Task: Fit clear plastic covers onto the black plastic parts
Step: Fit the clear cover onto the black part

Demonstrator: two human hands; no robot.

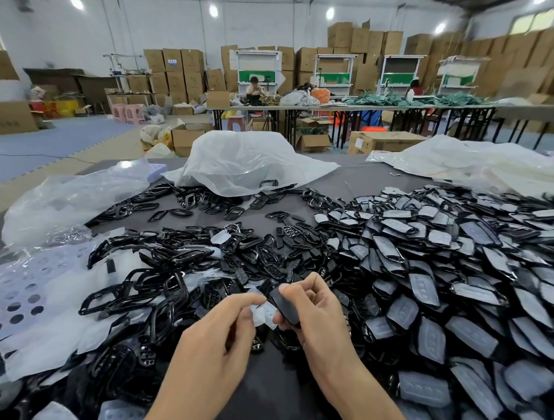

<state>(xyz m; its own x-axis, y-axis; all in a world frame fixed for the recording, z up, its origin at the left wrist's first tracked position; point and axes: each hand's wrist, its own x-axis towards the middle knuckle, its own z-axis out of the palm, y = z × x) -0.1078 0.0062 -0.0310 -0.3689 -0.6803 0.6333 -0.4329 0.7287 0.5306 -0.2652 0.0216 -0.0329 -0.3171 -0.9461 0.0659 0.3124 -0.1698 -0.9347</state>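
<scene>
Head view: over the table's (358, 181) near edge, mid-width, left hand (221, 333) pinches clear cover (262, 316) between thumb and forefinger, against black part (286, 306) gripped in curled right hand (316, 308); covered parts (455, 279) heaped toward right edge.

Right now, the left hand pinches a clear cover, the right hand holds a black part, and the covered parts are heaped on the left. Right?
Not quite. In the head view the covered parts are heaped on the right, not the left; the rest stands.
</scene>
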